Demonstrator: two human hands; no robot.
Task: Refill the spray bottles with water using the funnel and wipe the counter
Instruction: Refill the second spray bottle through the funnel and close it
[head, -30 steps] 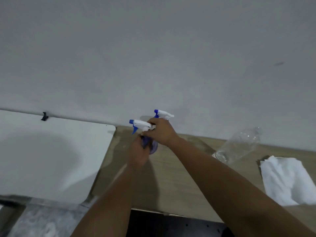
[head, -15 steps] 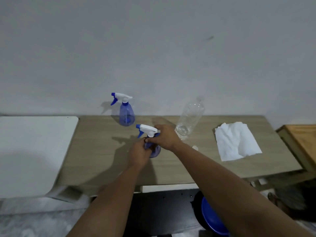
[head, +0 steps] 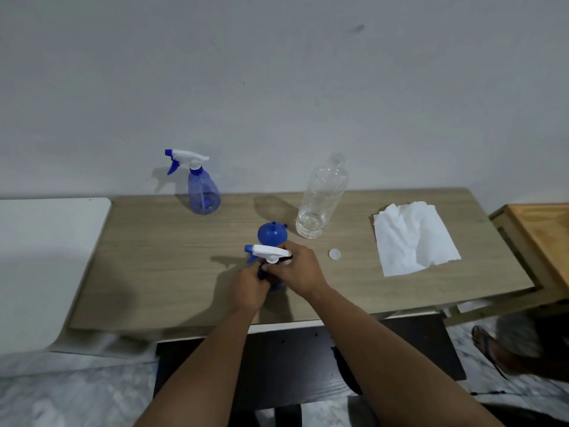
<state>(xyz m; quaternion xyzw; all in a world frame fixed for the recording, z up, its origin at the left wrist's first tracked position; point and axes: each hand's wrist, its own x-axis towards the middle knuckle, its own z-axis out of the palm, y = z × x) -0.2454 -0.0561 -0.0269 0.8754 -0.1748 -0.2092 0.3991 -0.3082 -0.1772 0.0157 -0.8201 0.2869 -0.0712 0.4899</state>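
At the far left a white surface (head: 46,257) abuts the wooden table (head: 160,272); toward the back of the table, near the wall, a blue spray bottle (head: 203,195) stands upright with its white trigger head on, nozzle pointing left; near the table's middle, the left hand (head: 251,288) is wrapped around the body of a second spray bottle (head: 278,285), mostly hidden by both hands; the right hand (head: 297,271) grips its white trigger head (head: 266,251) from above, nozzle pointing left; just behind the hands a blue funnel (head: 272,234) rests on the table with its spout up; just right of it stands a clear plastic bottle (head: 320,201), uncapped, with a little water at the bottom; a small white cap (head: 334,254) lies in front of that bottle, right of the hands; further right a crumpled white paper towel (head: 412,238) lies flat; beyond the table's right end sits a wooden piece of furniture (head: 542,235).
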